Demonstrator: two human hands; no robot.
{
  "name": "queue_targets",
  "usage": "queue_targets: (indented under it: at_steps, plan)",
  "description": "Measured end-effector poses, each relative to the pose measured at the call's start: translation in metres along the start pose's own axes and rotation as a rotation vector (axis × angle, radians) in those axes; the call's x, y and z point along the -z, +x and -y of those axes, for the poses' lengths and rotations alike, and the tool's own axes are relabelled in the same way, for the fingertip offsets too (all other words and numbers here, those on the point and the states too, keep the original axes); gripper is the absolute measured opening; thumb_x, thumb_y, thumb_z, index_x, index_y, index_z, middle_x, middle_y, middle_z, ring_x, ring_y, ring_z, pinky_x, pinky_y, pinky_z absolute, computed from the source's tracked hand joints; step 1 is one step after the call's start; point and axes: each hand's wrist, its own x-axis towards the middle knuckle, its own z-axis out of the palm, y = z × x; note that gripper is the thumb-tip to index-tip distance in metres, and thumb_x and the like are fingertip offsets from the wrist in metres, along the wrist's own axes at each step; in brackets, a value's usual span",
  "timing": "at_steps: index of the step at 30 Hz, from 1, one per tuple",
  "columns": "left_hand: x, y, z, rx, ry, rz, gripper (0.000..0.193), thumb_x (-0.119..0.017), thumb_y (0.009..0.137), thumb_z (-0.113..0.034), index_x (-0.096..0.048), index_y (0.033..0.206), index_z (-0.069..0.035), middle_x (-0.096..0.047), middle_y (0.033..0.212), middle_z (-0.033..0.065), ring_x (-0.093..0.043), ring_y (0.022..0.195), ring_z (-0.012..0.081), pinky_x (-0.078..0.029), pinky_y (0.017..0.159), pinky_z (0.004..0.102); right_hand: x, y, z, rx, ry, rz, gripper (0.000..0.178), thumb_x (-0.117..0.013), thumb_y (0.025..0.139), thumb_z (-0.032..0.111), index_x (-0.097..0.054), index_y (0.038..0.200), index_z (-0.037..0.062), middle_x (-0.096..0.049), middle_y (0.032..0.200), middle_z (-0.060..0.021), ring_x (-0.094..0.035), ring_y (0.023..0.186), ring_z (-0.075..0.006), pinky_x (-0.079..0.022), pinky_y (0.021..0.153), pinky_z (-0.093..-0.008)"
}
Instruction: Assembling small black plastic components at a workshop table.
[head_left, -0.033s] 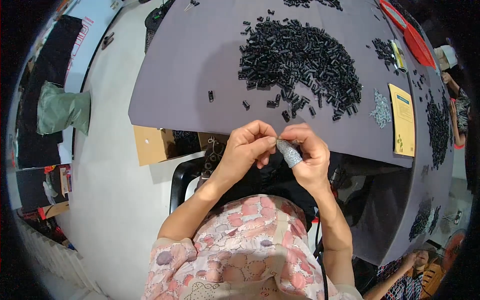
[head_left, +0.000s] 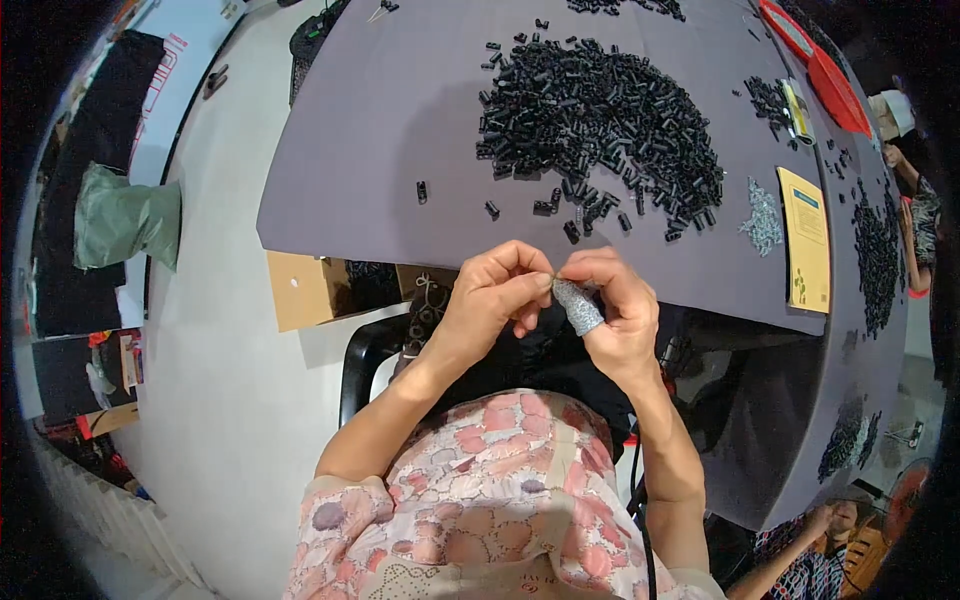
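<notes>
My left hand (head_left: 492,304) and my right hand (head_left: 626,318) meet fingertip to fingertip at the table's near edge, above my lap. Each is closed in a pinch. Whatever lies between the fingertips is too small and hidden to name. A grey, speckled cover (head_left: 580,308) wraps my right thumb. Beyond the hands, a large pile of short black plastic pieces (head_left: 600,130) spreads over the grey-covered table (head_left: 340,170). Several loose black pieces (head_left: 572,232) lie at its near side, closest to my fingers.
Right of the pile lie small silvery metal parts (head_left: 762,218) and a yellow booklet (head_left: 804,240). Red trays (head_left: 836,90) stand at the far right, near other people. Under the table's left edge is an open cardboard box (head_left: 300,290). A green bag (head_left: 125,218) sits far left.
</notes>
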Motion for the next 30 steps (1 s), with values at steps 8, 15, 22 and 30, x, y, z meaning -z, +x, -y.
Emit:
queue_targets:
  at_steps: [8, 15, 22, 30]
  plan:
    - [-0.005, -0.002, -0.001, -0.076, 0.05, -0.064, 0.01, -0.054, 0.086, -0.012, -0.053, 0.088, -0.002, -0.055, 0.069, 0.0019, -0.05, 0.052, 0.0063, -0.039, 0.047, 0.0181, 0.0, -0.001, 0.006, -0.21, 0.114, -0.065, 0.017, -0.051, 0.076, -0.003, -0.056, 0.092, 0.0, -0.059, 0.079, -0.0085, -0.058, 0.068, -0.0146, -0.045, 0.062, -0.0252]
    - [-0.01, -0.004, 0.003, -0.167, 0.165, -0.074, 0.009, -0.054, 0.087, -0.01, -0.053, 0.089, -0.002, -0.053, 0.071, 0.0, -0.048, 0.056, 0.0045, -0.039, 0.049, 0.0179, -0.002, -0.002, 0.002, -0.307, 0.018, 0.04, 0.012, -0.05, 0.077, 0.007, -0.053, 0.086, 0.0004, -0.057, 0.07, -0.0109, -0.055, 0.061, -0.0211, -0.042, 0.056, -0.0309]
    - [-0.011, -0.004, 0.009, -0.233, 0.253, -0.111, 0.009, -0.053, 0.087, -0.01, -0.052, 0.091, -0.002, -0.052, 0.073, -0.0012, -0.047, 0.06, 0.0034, -0.039, 0.052, 0.0174, -0.002, -0.001, 0.007, -0.444, 0.086, 0.094, 0.012, -0.046, 0.079, 0.004, -0.052, 0.088, 0.0006, -0.056, 0.069, -0.0088, -0.053, 0.061, -0.0155, -0.042, 0.056, -0.0282]
    - [-0.015, -0.002, 0.014, -0.49, 0.528, -0.183, 0.006, -0.053, 0.084, -0.004, -0.052, 0.088, 0.001, -0.053, 0.069, 0.0011, -0.048, 0.059, 0.0042, -0.038, 0.05, 0.0192, -0.006, -0.007, -0.004, -0.375, 0.264, 0.009, 0.012, -0.044, 0.079, 0.0, -0.052, 0.089, 0.001, -0.048, 0.065, 0.0015, -0.043, 0.058, -0.0079, -0.037, 0.054, -0.0218]
